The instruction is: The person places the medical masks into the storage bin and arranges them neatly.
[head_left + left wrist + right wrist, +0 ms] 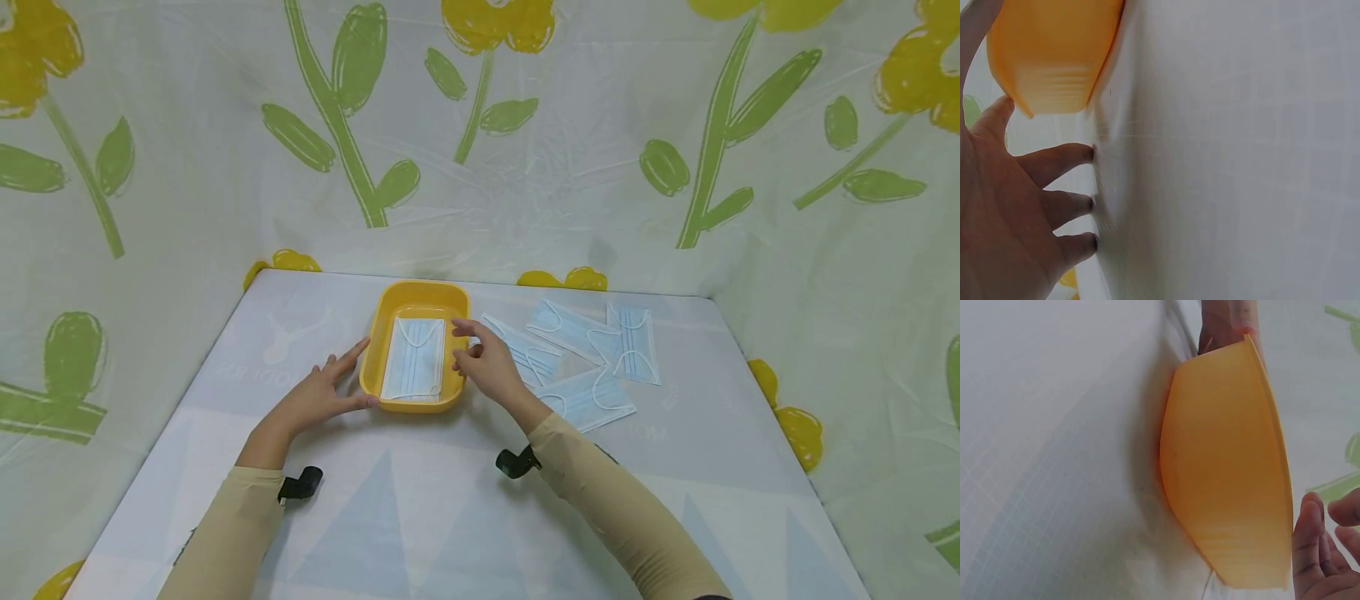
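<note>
A yellow plastic tray (417, 406) stands on the table with a light blue pleated face mask (412, 358) lying flat inside it; whether others lie beneath cannot be told. My left hand (315, 398) is at the tray's left side, fingers spread, with the index finger and thumb touching its rim. In the left wrist view, the other fingertips (1085, 245) rest on the table. Over the tray's right rim is my right hand (487, 362), its fingers loosely bent and nothing visible between them. The right wrist view shows the thumb and fingers apart beside the rim.
Several loose face masks (573, 329) lie spread and partly overlapping to the right of the tray, some near my right forearm. The pale table (450, 508) meets a flower-printed cloth (570, 192) at its back and sides.
</note>
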`<state>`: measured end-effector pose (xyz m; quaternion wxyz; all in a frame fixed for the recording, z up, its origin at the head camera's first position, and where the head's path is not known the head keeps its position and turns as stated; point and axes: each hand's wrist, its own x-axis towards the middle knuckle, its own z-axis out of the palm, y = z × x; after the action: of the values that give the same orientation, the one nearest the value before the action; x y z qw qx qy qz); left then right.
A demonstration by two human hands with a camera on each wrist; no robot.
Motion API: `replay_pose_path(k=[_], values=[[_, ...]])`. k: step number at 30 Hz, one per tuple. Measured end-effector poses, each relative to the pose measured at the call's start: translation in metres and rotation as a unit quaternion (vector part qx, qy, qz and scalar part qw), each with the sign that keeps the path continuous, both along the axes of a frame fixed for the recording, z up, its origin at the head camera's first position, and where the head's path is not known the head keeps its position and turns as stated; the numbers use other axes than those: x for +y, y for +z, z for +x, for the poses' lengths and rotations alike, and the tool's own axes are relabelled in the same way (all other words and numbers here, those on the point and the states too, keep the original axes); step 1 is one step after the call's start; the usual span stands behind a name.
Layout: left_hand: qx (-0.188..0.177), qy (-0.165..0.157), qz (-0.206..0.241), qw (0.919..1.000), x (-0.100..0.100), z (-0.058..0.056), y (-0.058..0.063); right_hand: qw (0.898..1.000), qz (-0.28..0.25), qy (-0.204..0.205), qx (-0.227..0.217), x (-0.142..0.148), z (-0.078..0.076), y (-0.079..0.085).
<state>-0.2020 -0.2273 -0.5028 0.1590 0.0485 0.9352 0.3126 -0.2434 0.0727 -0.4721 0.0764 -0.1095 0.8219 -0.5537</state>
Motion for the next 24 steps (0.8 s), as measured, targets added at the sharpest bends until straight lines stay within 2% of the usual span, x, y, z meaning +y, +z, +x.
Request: replay_pose_path(k=[24], values=[[0.004, -0.002, 0.002, 1.0000, 0.000, 0.000, 0.000, 0.999, -0.014, -0.023, 0.023, 0.016, 0.001, -0.004]])
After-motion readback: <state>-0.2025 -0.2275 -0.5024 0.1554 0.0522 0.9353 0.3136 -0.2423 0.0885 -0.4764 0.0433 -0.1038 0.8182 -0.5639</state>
